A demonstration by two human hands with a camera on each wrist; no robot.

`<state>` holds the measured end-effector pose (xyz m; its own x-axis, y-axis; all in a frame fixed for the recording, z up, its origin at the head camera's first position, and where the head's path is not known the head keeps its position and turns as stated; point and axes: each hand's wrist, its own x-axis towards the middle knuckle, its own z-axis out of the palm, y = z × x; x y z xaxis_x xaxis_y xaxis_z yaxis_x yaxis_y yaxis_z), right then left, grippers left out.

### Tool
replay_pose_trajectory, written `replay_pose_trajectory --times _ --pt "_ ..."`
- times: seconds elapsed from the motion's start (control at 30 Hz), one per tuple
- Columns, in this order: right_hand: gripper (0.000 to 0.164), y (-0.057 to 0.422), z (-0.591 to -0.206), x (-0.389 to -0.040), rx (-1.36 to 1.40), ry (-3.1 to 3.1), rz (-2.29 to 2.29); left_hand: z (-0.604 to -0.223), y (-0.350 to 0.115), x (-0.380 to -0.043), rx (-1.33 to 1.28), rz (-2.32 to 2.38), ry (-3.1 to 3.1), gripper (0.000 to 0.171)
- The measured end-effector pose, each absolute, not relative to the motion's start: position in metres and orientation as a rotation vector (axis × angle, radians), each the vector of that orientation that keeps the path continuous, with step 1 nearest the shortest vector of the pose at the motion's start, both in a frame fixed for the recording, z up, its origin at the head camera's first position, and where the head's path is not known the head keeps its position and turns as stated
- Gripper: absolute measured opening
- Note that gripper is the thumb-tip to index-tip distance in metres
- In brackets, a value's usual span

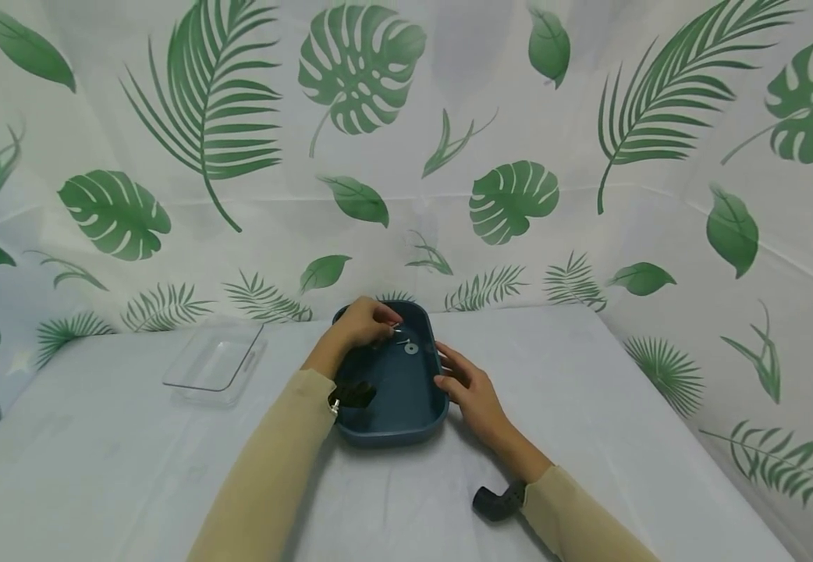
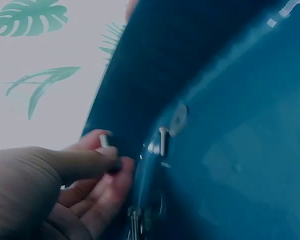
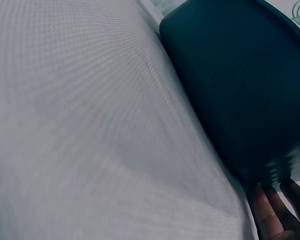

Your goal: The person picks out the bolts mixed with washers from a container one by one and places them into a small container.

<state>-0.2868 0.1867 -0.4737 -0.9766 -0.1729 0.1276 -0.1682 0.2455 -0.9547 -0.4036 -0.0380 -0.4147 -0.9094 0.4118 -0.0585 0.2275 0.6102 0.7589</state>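
A dark blue bin [image 1: 392, 437] stands on the white-covered table. My left hand [image 1: 367, 321] reaches into its far left part, pinching a small silver screw-like piece [image 2: 104, 140] between thumb and fingers; most of that piece is hidden. Beneath it on the bin floor lie a metal washer [image 1: 411, 348], a small screw [image 2: 163, 141] beside the washer, and a bolt [image 2: 134, 220] nearer the hand. My right hand [image 1: 473, 394] touches the bin's right side from outside. In the right wrist view its fingertips [image 3: 262, 200] rest against the outer wall, fairly straight.
On the left of the table sits a clear plastic box [image 1: 217, 363] with a thin dark edge line. A leaf-print curtain [image 1: 406, 179] hangs right behind the table's far edge. Black wrist cameras ride on both forearms, the left one over the bin.
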Motion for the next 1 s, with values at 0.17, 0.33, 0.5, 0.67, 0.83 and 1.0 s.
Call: replay_pose_trajectory --times 0.17,0.33,0.5,0.67,0.83,1.0 --pt "0.056 0.185 -0.475 -0.286 -0.362 2.484 -1.892 -0.409 -0.045 -0.397 0.540 1.233 2.617 0.028" --pt "0.055 0.185 -0.474 -0.286 -0.381 2.495 -1.895 -0.394 -0.048 -0.385 0.554 1.316 2.633 0.026" --pt "0.055 0.185 -0.472 -0.285 -0.382 2.506 -1.894 -0.378 -0.054 -0.368 0.545 1.377 2.720 0.027" --pt "0.055 0.186 -0.471 -0.284 -0.381 2.504 -1.887 -0.368 -0.069 -0.347 0.507 1.534 2.779 0.028" --pt "0.055 0.186 -0.472 -0.283 -0.378 2.530 -1.851 -0.371 -0.093 -0.330 0.424 1.668 2.756 0.025" --pt "0.054 0.187 -0.473 -0.285 -0.385 2.524 -1.857 -0.374 -0.112 -0.329 0.346 1.746 2.736 0.025"
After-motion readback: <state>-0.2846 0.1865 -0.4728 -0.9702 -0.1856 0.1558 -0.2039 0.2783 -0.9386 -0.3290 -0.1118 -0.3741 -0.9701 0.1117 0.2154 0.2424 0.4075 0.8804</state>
